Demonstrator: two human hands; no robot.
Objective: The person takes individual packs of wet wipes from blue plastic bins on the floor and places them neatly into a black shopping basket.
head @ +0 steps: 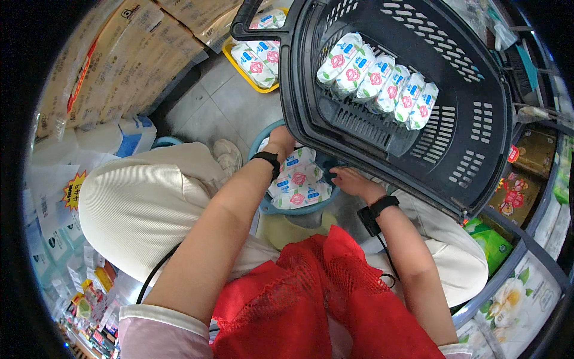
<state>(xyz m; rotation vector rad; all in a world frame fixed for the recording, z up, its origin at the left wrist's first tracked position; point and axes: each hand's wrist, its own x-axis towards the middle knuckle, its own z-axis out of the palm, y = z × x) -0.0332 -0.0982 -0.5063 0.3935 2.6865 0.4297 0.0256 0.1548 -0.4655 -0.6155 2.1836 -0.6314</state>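
Observation:
Between the knees stands a round blue plastic basin [309,209] holding white printed plastic packs [298,177]. My left hand [281,141] reaches over the basin's far left part; its fingers are hidden by the basket's rim, so its hold cannot be seen. At the basin's right edge is my right hand [352,181], fingers bent and apart, with nothing visible in it. A black plastic shopping basket [394,168] tilts above and beyond the basin, with a row of several similar white packs [376,80] inside.
A yellow tray [258,87] with more white packs lies on the tiled floor behind the basket. Stacked wrapped cartons [130,58] rise at the left. Shelves with boxed goods [515,197] stand on the right, and small packaged items [94,287] lie at the lower left.

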